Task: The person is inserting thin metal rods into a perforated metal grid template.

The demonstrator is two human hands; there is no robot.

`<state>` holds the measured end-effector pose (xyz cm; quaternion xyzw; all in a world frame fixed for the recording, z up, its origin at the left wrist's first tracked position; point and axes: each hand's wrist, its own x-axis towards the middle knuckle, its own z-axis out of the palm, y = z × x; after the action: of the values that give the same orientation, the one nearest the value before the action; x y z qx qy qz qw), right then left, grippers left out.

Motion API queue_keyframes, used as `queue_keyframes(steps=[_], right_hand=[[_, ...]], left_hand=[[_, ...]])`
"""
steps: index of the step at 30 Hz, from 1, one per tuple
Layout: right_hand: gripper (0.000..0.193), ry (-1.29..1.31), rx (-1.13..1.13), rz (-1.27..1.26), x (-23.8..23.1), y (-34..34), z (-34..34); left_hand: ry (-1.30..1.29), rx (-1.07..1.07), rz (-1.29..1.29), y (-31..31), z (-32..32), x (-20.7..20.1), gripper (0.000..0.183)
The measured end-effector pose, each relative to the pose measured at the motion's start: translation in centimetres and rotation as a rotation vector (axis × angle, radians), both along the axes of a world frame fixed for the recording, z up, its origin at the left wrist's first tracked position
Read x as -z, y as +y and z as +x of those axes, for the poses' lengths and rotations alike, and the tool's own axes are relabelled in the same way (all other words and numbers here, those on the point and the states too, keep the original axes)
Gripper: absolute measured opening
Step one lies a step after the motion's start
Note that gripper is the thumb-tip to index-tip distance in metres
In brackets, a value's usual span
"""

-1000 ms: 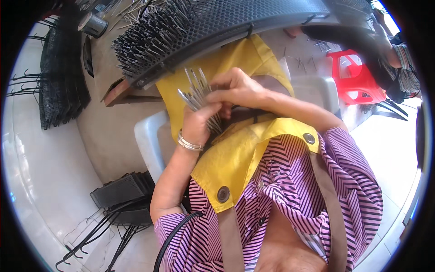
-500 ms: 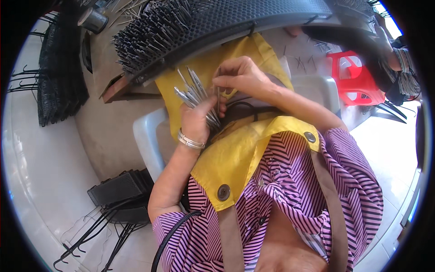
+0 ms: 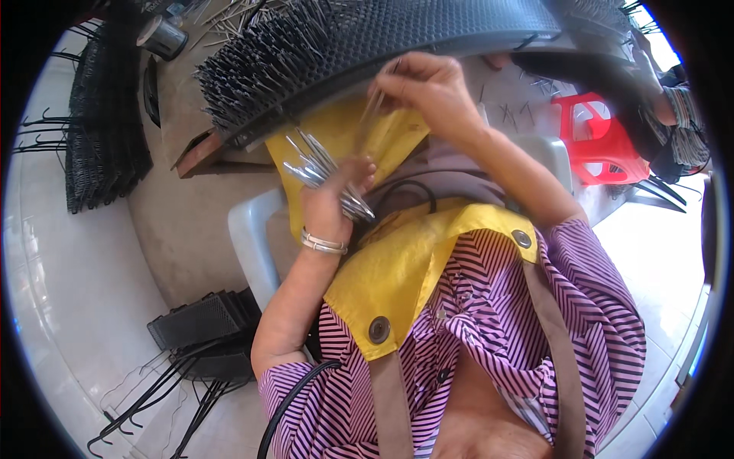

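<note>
My left hand (image 3: 329,200) is closed around a bundle of thin silvery metal rods (image 3: 312,159), whose ends fan out above the fingers. In a pinch, my right hand (image 3: 434,90) holds a single slim metal rod (image 3: 370,115), smeared by motion and slanting down toward the bundle. Just beyond that hand lies a dark curved panel (image 3: 440,34) full of small holes. Many upright dark rods (image 3: 267,69) stand packed in the panel's left part. A yellow apron (image 3: 382,268) covers my front and lap.
A metal can (image 3: 162,37) and loose rods (image 3: 229,19) are at the far left. Black hooked racks hang on the left wall, and black mesh baskets (image 3: 202,325) with hooked rods lie lower left. Farther right are a red plastic stool (image 3: 600,141) and another person's arm.
My right hand has moved up and away from the left hand, toward the panel, with a rod between its fingers. The left hand stays nearly in place, its bundle tilted slightly more leftward.
</note>
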<state>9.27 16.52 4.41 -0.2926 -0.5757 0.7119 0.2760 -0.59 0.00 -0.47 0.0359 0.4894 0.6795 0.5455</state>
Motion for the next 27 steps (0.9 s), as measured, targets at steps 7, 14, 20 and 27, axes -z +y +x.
queue_keyframes(steps=[7,14,20,27], right_hand=[[0.011,0.316,0.146,0.288,-1.3,3.3,-4.0],[0.007,0.389,0.09,0.404,0.4,4.5,-7.5],[0.011,0.224,0.06,0.559,-0.4,3.8,-7.9],[0.014,0.163,-0.052,1.031,-1.9,4.0,-9.4]], left_hand=[[-0.068,-0.01,0.015,0.3,0.7,-0.7,0.018],[-0.063,0.004,0.003,0.3,0.6,-0.9,0.019],[-0.077,0.022,0.013,0.1,0.4,-0.3,0.02],[-0.057,0.044,-0.021,0.1,0.4,-0.4,0.018]])
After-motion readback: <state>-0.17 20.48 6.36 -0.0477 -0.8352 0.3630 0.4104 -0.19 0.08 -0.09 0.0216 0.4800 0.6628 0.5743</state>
